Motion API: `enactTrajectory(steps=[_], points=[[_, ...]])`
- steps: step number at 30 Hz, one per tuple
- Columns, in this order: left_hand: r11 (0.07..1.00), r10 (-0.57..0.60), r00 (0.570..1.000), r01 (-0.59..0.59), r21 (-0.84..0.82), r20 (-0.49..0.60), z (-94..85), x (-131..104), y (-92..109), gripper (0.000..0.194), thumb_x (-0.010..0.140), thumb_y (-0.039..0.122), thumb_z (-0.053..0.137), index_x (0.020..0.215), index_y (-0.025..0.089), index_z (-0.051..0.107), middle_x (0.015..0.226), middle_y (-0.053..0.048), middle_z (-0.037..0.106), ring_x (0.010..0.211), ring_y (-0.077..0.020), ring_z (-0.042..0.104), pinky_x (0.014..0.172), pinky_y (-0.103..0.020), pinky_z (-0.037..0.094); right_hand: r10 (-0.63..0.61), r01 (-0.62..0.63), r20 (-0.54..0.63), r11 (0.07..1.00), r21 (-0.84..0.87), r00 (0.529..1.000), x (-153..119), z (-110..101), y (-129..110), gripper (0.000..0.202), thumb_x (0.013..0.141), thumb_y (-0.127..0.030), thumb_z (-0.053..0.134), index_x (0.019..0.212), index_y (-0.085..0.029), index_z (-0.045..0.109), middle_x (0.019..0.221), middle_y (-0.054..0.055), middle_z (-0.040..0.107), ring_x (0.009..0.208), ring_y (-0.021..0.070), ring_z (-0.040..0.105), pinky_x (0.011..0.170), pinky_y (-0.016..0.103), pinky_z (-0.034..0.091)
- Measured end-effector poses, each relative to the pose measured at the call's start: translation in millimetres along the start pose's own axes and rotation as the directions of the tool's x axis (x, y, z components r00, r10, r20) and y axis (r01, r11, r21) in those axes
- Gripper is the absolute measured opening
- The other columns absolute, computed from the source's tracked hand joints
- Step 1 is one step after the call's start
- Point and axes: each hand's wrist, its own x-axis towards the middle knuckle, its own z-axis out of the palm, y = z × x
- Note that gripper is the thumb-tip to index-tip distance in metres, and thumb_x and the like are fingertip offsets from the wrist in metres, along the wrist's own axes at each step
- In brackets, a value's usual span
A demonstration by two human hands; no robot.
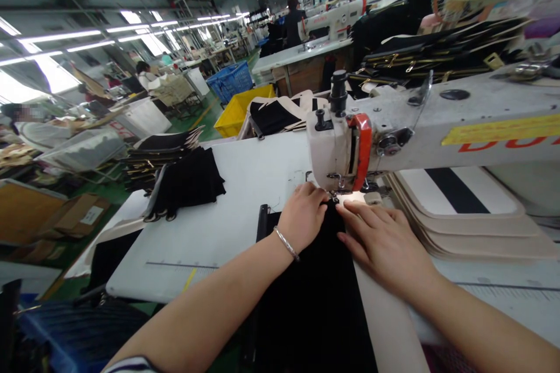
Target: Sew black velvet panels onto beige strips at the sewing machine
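A black fabric panel [315, 303] with a pale beige border [389, 320] runs from the table's near edge up to the needle of a sewing machine [332, 145]. My left hand [304, 215], with a silver bangle on its wrist, is closed in a pinch at the fabric's far end, just left of the presser foot [335, 197]. On the beige border, right of the foot, my right hand [380, 239] lies flat with fingers stretched forward. A dark strip [261, 221] lines the panel's left side. The fingertips and the needle are close together; the stitching point is partly hidden.
Rounded beige panels [476, 233] are stacked under the machine arm. Black pieces [188, 183] lie at the white table's [245, 175] left edge. Behind it are a yellow crate [240, 108], a blue basket [230, 81] and black zippered pieces [437, 52]. Other people work farther back.
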Motion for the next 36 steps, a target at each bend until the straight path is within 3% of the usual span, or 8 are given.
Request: enactTrajectory(steps=[4,18,22,25,27,29,32,36], points=[[0.982,0.189,0.979,-0.187,-0.039,0.082,-5.1,-14.7,1.9,0.020,0.094,0.020,0.051,0.111,0.017,0.061,0.120,-0.007,0.061,0.115,-0.0209,0.055,0.104,-0.038,0.044,-0.029,0.029,-0.018,0.999,0.015,0.999,-2.3,0.6,3.0,0.042,0.097,-0.044,0.044,0.134,-0.025,0.048,0.135,0.006,0.052,0.118,0.0259,0.048,0.093,0.045,0.034],[0.979,0.205,0.978,-0.205,-0.003,0.033,1.7,-17.7,-1.8,0.027,0.097,0.017,0.044,0.119,0.014,0.059,0.128,-0.009,0.059,0.126,-0.0199,0.050,0.113,-0.039,0.038,-0.041,0.040,-0.043,0.999,-0.008,0.998,-4.5,-2.9,1.3,0.044,0.096,-0.038,0.045,0.137,-0.022,0.048,0.136,0.007,0.051,0.123,0.0257,0.046,0.100,0.046,0.039],[0.962,0.272,0.937,-0.269,-0.048,0.220,-22.0,-53.5,12.1,0.038,0.097,0.032,0.049,0.131,0.016,0.052,0.141,-0.010,0.051,0.139,-0.0227,0.037,0.118,-0.047,0.028,-0.090,0.092,-0.069,0.996,0.018,0.994,-40.3,-13.1,-13.8,0.039,0.094,-0.037,0.050,0.129,-0.021,0.055,0.130,0.005,0.057,0.116,0.0232,0.052,0.100,0.045,0.043],[0.893,0.449,0.805,-0.401,-0.203,0.387,-43.8,-98.9,29.2,0.058,0.089,0.055,0.055,0.135,0.020,0.048,0.149,-0.009,0.041,0.143,-0.0218,0.030,0.121,-0.045,0.021,-0.213,0.219,-0.130,0.975,0.029,0.968,-84.3,-24.5,-33.2,0.037,0.092,-0.033,0.053,0.126,-0.020,0.059,0.126,0.005,0.061,0.113,0.0214,0.056,0.097,0.040,0.048],[0.868,0.496,0.762,-0.442,-0.227,0.416,-51.2,-124.3,38.5,0.051,0.091,0.049,0.056,0.133,0.022,0.050,0.150,-0.006,0.040,0.143,-0.0192,0.029,0.122,-0.042,0.018,-0.291,0.294,-0.154,0.956,-0.005,0.944,-107.9,-32.8,-44.5,0.034,0.090,-0.035,0.055,0.119,-0.019,0.063,0.121,0.005,0.064,0.110,0.0209,0.060,0.091,0.037,0.052],[0.877,0.480,0.786,-0.443,-0.185,0.389,-51.1,-140.4,44.2,0.034,0.095,0.034,0.053,0.127,0.025,0.055,0.147,-0.002,0.044,0.142,-0.0161,0.030,0.122,-0.039,0.016,-0.355,0.350,-0.147,0.935,-0.060,0.923,-121.9,-39.5,-51.6,0.036,0.089,-0.044,0.055,0.113,-0.020,0.067,0.117,0.005,0.067,0.105,0.0226,0.063,0.082,0.037,0.057],[0.885,0.465,0.826,-0.443,-0.144,0.319,-45.3,-149.2,46.8,0.026,0.097,0.023,0.049,0.120,0.026,0.060,0.142,0.000,0.051,0.140,-0.0143,0.034,0.123,-0.039,0.016,-0.423,0.409,-0.102,0.903,-0.134,0.900,-129.2,-43.8,-54.6,0.043,0.089,-0.050,0.050,0.113,-0.019,0.067,0.118,0.006,0.066,0.105,0.0265,0.064,0.074,0.040,0.060],[0.882,0.472,0.811,-0.444,-0.162,0.345,-49.1,-145.7,47.1,0.027,0.095,0.023,0.048,0.120,0.026,0.060,0.142,-0.001,0.051,0.140,-0.0153,0.034,0.123,-0.040,0.015,-0.431,0.411,-0.097,0.894,-0.176,0.897,-134.6,-41.3,-53.6,0.035,0.094,-0.029,0.040,0.116,-0.019,0.066,0.119,0.005,0.065,0.105,0.0237,0.064,0.075,0.036,0.059]])
